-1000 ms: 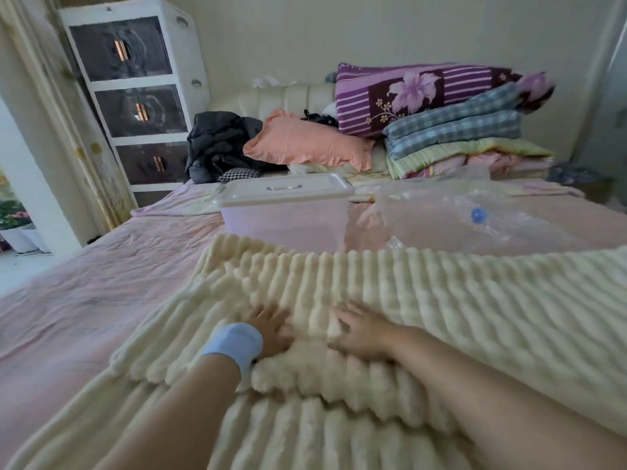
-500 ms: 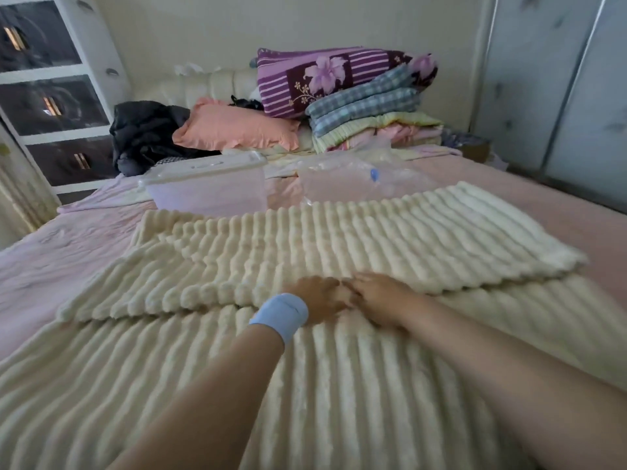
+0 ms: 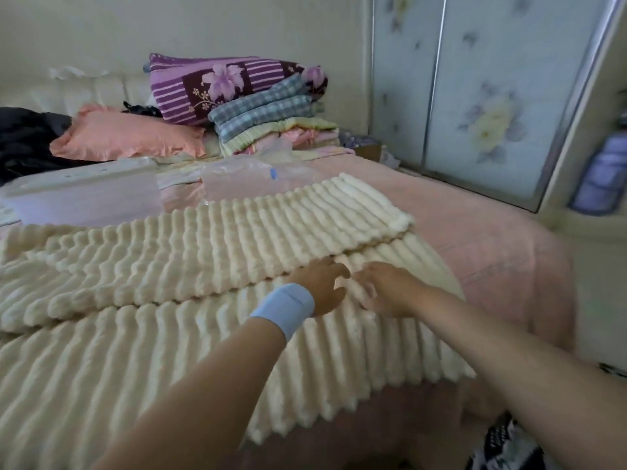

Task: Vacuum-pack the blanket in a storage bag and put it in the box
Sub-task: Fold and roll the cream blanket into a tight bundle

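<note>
Blanket [image 3: 203, 252]: cream, ribbed plush, spread across the bed [image 3: 492, 239], which has a pink cover. One part is folded over the rest, making an upper layer. Its free edge runs diagonally from lower left to the rounded end at upper right. The lower layer's near edge drapes over the bed's side.

Left grip [image 3: 320, 288], w/ a light-blue wristband [image 3: 283, 308], rests on the blanket at the upper layer's edge. Its fingers are loosely bent and close on nothing. Right grip [image 3: 386, 290] lies palm down just beside it on the lower layer, fingers relaxed and spread, also holding nothing. It is slightly motion-blurred. The fingertips of the two come close to each other; contact betw. them cannot be told.

Storage bag [image 3: 244, 174]: clear, crumpled, w/ a blue valve [image 3: 274, 173]. It lies on the bed just beyond the blanket's far edge.

Box [image 3: 84, 198]: translucent plastic, lid on, left of the bag and also beyond the blanket.

Behind these, from the left:
- dark clothing [image 3: 23, 140]
- peach pillow [image 3: 125, 135]
- purple floral pillow [image 3: 230, 84] leaning on the cream headboard [image 3: 84, 93]
- stack of folded plaid, yellow and pink bedding [image 3: 271, 123]

At right is a wardrobe [image 3: 475, 96] w/ flower-patterned sliding doors.
</note>
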### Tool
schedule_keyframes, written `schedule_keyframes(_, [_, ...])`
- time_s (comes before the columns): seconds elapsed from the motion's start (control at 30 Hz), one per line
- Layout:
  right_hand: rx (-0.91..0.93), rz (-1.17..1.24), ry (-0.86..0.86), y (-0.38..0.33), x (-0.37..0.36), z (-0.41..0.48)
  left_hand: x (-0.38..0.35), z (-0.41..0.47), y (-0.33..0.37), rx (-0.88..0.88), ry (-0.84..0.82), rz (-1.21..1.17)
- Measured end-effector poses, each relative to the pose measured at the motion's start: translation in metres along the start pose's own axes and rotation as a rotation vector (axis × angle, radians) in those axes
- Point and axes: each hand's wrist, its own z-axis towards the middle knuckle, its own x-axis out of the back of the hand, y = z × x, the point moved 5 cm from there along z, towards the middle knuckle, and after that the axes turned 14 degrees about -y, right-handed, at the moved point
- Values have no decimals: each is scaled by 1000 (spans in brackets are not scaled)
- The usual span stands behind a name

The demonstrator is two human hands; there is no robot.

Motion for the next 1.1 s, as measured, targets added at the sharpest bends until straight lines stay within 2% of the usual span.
schedule_keyframes(0.1, [-6,-158,90,27,-8,-26,-30,16,22,85,-213,1])
schedule_keyframes(0.17, [-26,-153,26,43,-20,-34,-44,18,25,115,-274,63])
schedule_keyframes(0.27, [-78,-168,-131,54,-36,-34,-46,18,23,125,-256,83])
schedule_keyframes(0.33, [-86,-117,-151,55,-38,-31,-42,19,20,134,-214,59])
schedule_keyframes(0.43, [-84,59,-15,53,-21,-26,-27,15,5,179,-17,117])
schedule_keyframes(0.5, [-69,61,92,50,-10,-19,-17,11,-17,256,108,216])
schedule_keyframes(0.57, [-50,83,189,46,1,-4,-7,6,-45,364,154,242])
schedule_keyframes(0.7, [15,82,313,27,26,38,9,3,-109,527,63,160])
schedule_keyframes(0.8, [12,-3,315,11,36,72,18,9,-144,572,14,195])
schedule_keyframes(0.9, [-20,-137,283,-1,41,112,29,27,-164,569,-19,269])
schedule_keyframes(1.03, [-144,-272,257,-14,59,150,43,47,-186,496,21,252])
schedule_keyframes(1.1, [-225,-279,265,-14,76,166,44,52,-205,475,-43,224])
